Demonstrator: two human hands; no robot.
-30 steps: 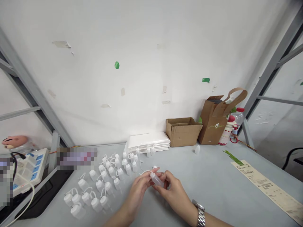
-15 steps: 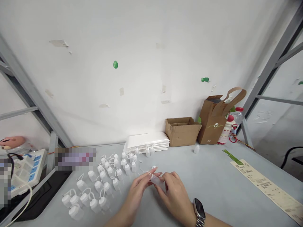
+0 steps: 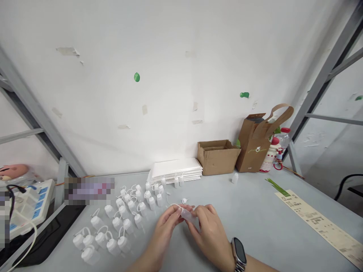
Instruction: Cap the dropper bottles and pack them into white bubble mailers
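The bottle [image 3: 187, 215] slants between the left hand [image 3: 166, 223], pinching its neck end, and the right hand [image 3: 209, 229], gripping its lower end.

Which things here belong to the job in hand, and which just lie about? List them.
Likely part of the job:
translucent plastic bottle, held by left hand and right hand
similar white-topped bottles
small white plastic piece

Likely just lying about:
open cardboard box
brown paper bag
printed paper strip
power strip
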